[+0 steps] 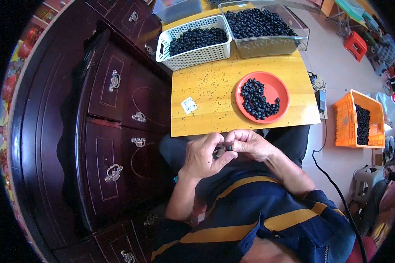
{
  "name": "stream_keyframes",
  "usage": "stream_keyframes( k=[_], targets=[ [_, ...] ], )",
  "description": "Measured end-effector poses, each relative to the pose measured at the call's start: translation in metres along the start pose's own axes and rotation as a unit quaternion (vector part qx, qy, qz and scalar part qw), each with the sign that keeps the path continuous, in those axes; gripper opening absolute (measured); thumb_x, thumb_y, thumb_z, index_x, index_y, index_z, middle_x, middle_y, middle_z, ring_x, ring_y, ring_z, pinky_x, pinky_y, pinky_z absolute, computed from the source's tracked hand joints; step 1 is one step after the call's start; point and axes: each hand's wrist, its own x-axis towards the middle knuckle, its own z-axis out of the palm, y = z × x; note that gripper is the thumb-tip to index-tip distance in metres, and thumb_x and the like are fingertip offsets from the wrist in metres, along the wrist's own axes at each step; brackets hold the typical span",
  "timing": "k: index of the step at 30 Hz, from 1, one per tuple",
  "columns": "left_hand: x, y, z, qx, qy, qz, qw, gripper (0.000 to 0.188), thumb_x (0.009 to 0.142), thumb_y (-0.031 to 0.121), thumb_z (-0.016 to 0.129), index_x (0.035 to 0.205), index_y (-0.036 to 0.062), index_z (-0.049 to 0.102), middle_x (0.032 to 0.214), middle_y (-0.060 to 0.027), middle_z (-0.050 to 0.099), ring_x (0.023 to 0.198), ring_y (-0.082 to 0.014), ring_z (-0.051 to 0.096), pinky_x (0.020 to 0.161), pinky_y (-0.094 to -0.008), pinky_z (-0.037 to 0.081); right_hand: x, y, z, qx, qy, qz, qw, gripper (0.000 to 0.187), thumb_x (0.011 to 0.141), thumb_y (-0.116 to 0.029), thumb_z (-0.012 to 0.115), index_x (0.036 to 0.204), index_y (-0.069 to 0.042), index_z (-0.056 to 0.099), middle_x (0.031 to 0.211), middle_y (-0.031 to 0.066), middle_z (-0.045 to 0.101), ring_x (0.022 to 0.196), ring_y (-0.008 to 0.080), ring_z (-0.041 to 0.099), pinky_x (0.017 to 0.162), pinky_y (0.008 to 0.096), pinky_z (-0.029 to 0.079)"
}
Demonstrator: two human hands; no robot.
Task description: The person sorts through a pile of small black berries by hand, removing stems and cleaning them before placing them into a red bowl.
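Just in front of the table's near edge, above my lap, my left hand (pixel 202 157) and my right hand (pixel 251 145) meet at the fingertips. Both are closed, thumbs against fingers. Something small and dark (pixel 221 150) shows between them, mostly covered by the fingers, so its kind cannot be made out. Beyond my right hand, a red-orange plate (pixel 286 101) lies on the yellow wooden table (pixel 206 90). Small dark round pieces (pixel 255 104), some with a ring-like mark, cover its left and lower part.
A white perforated basket (pixel 193 60) and a clear plastic bin (pixel 267 48), both holding dark round pieces, stand at the table's back. Dark crumbs and a small white packet (pixel 189 105) lie nearer. A dark wooden cabinet (pixel 114 153) borders the left; an orange crate (pixel 344 127) stands right.
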Motion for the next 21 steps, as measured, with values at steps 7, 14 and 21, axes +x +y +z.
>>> stream_keyframes(
  k=[7,14,21],
  targets=[
    [-0.0033,0.0038,0.0012,0.025,-0.010,0.011,1.000,0.040,0.086,0.043,0.075,0.086,0.0074,0.057,0.073,-0.0102,0.061,0.064,-0.0305,0.066,0.056,-0.0402,0.050,-0.0057,-0.0055,0.0046,-0.009,-0.005,0.010,1.000,0.020,0.099,-0.025,0.064,0.105,-0.005,0.065,0.090,-0.0022,0.061,0.081,0.0066,0.054,0.074,0.0223,0.046],
    [-0.0087,0.0011,0.0040,0.039,-0.013,0.007,0.999,0.040,0.087,0.043,0.074,0.086,0.0067,0.058,0.073,-0.0114,0.062,0.064,-0.0317,0.065,0.056,-0.0409,0.050,-0.0066,-0.0065,0.0066,-0.022,-0.001,0.034,0.999,0.022,0.100,-0.027,0.064,0.103,-0.005,0.065,0.087,-0.0025,0.061,0.078,0.0048,0.052,0.068,0.0198,0.044],
    [-0.0112,-0.0030,0.0042,0.034,-0.004,0.001,0.999,0.042,0.087,0.045,0.074,0.086,0.0063,0.058,0.074,-0.0120,0.063,0.065,-0.0325,0.066,0.056,-0.0413,0.050,-0.0017,-0.0049,0.0061,-0.011,-0.021,0.029,0.999,0.024,0.099,-0.028,0.064,0.105,-0.004,0.064,0.084,-0.0019,0.059,0.076,0.0061,0.052,0.069,0.0213,0.043]
  ],
)
